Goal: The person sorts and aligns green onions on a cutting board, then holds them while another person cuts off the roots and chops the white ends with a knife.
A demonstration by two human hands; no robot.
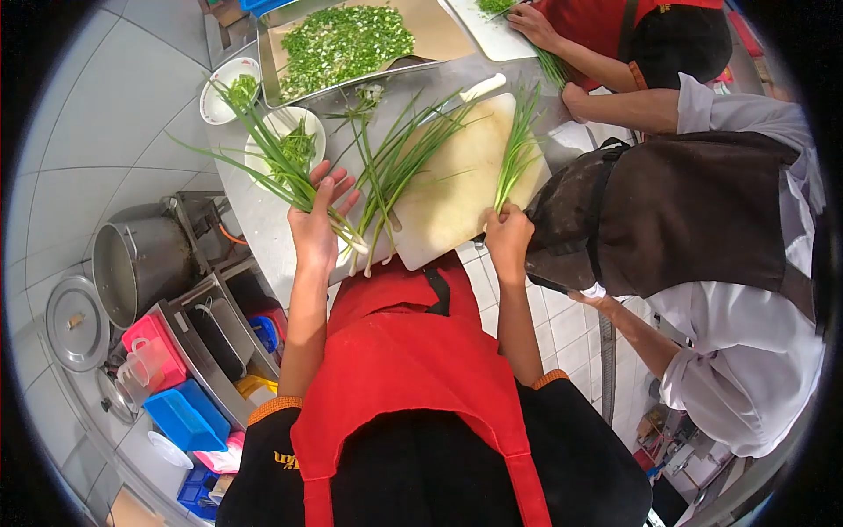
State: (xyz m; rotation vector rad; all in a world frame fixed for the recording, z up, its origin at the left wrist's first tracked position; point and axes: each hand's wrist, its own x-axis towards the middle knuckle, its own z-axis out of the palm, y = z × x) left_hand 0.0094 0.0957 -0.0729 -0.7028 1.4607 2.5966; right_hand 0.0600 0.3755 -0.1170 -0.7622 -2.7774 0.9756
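Note:
In my left hand rests a bunch of spring onions, held across the palm with the fingers partly spread and the white root ends pointing toward me. My right hand is closed around the lower ends of a smaller bunch of spring onions, whose green tops point away over the cutting board. Between my hands, loose spring onions lie across the metal table and the board's left edge. A knife with a white handle lies at the far edge of the board, its blade partly covered by leaves.
A metal tray of chopped spring onion stands at the back. Two white bowls with green trimmings sit at the left. A person in a brown apron stands close at my right; another person's hand is at a white board.

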